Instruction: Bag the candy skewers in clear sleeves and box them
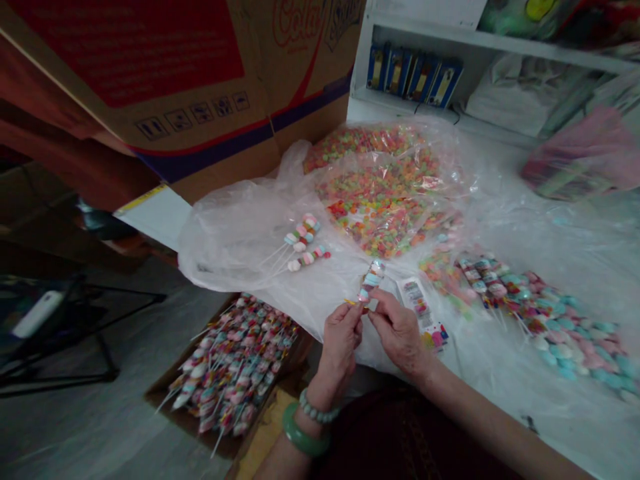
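In both hands [341, 343] [397, 331], a candy skewer [371, 281]

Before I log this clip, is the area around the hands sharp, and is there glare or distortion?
In the head view, light is dim and flat; the clear plastic bag shows whitish glare; the wide lens bends the cardboard carton and white shelf at the edges; the left hand, right hand and candy skewer look slightly soft but readable.

The candy skewer [371, 281] is banded pink, white and teal; the wrist bangle [305, 430] is glossy green.
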`<state>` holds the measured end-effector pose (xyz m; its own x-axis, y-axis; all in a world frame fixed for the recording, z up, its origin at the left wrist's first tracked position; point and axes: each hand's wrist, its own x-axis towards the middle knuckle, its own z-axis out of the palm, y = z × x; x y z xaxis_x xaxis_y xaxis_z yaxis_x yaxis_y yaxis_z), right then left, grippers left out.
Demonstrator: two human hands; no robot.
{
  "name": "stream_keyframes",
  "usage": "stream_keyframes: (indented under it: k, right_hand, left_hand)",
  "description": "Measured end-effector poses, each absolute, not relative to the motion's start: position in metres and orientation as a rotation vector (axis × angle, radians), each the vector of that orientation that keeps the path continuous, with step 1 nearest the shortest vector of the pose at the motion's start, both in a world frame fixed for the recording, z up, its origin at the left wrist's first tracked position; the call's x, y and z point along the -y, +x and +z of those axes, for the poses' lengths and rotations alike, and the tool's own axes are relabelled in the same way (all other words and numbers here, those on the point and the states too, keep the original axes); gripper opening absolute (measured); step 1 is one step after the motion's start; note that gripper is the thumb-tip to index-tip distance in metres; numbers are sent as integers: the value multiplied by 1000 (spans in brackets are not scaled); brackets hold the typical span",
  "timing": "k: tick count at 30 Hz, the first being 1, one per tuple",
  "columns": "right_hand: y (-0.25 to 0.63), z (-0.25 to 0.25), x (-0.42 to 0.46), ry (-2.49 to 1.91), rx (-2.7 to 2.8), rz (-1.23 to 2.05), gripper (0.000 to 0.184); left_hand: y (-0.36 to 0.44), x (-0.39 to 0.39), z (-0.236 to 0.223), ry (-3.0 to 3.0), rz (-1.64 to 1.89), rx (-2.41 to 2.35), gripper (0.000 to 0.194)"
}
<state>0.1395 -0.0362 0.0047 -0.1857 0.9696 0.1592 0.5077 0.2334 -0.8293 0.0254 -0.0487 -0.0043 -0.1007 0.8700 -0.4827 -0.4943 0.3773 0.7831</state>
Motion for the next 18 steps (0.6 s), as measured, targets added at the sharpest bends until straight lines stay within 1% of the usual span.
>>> stream_keyframes:
  k: [2, 4, 6, 8, 11, 12, 13, 14, 15, 16, 18]
  right_hand:
    - [135, 5, 37, -1512, 1543, 1010, 18]
    - [133, 7, 35, -1517, 1344, 1286, 9]
    - [135, 10, 33, -1411, 1257, 1469, 14]
    - [140, 10, 31, -1308, 1220, 1526, 17]
    - [149, 9, 30, -1172, 1047, 1699, 13]
    - [152, 10, 31, -1113, 981, 1765, 16]
    - [155, 12, 32, -1057, 943, 1810, 24]
    - [159, 16, 33, -1007, 956, 1841, 31]
    - [162, 20, 35, -961, 1017, 1861, 33]
    - [166, 26, 37, -919, 1112, 1868, 29]
    - [172, 36, 42, -852, 1323, 1833, 15]
  left_hand:
    - [26, 48, -2, 387, 1210, -1190, 43]
    - [26, 49, -1, 418, 1229, -1195, 42]
    - [26, 50, 0, 465, 1231, -1191, 42]
    - [26, 52, 1, 498, 1200, -1171, 43]
    - [26, 56, 6, 527, 1129, -1113, 43]
    - [26, 57, 8, 541, 1092, -1080, 44]
    - [26, 59, 10, 557, 1043, -1038, 44]
    - [26, 61, 13, 573, 985, -990, 44]
    - [25, 63, 14, 589, 921, -936, 43]
    - [23, 64, 15, 604, 859, -892, 43]
    - [18, 65, 16, 646, 763, -843, 42]
